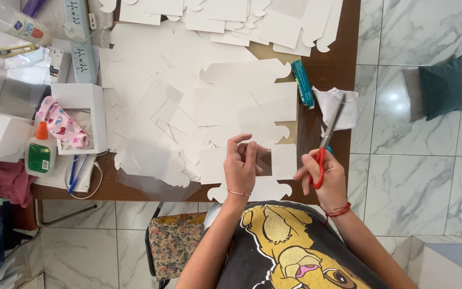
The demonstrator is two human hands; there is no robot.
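Observation:
My left hand pinches a small clear plastic sheet above the near edge of the brown table. My right hand grips red-handled scissors, blades pointing up and away, apart from the sheet. Under both hands lies a spread of flat white die-cut cardboard box blanks. A larger clear film hangs over the table's near edge to the left.
A glue bottle, a white windowed box with pink patterned cloth, a power strip, a teal small box and a white cloth sit on the table. A floral chair stands below; a teal cushion lies on the marble floor.

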